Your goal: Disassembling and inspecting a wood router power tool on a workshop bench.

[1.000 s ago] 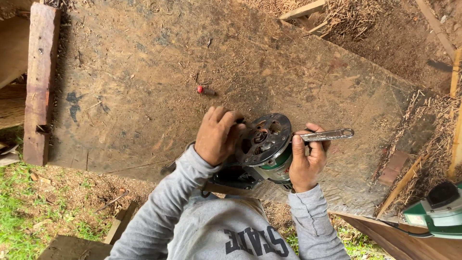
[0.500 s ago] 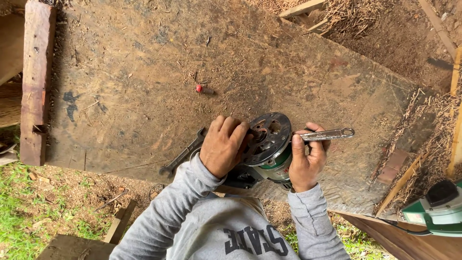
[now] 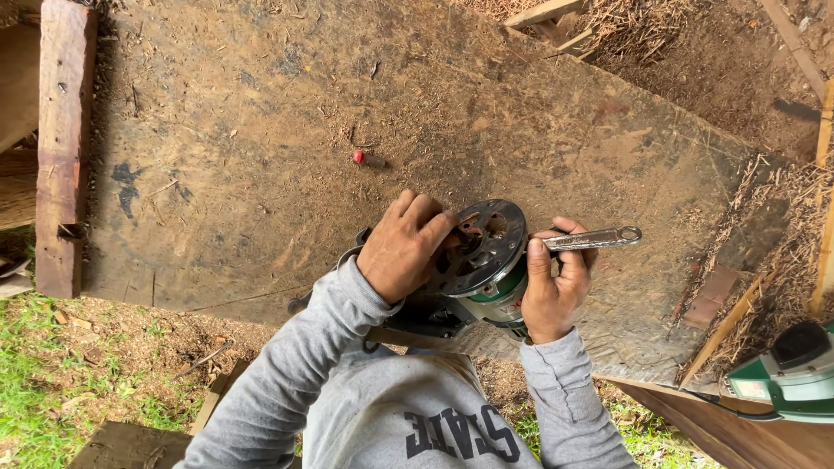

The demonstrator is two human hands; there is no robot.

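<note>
I see my left hand laid over the round black perforated base plate of a green and silver handheld power router, fingers curled onto the plate's rim and grasping it. The router rests tilted at the near edge of the dusty brown plywood tabletop. My right hand is clenched around the handle of a silver metal wrench, which lies just beside the plate. A small red cap sits well apart, farther up the tabletop.
</note>
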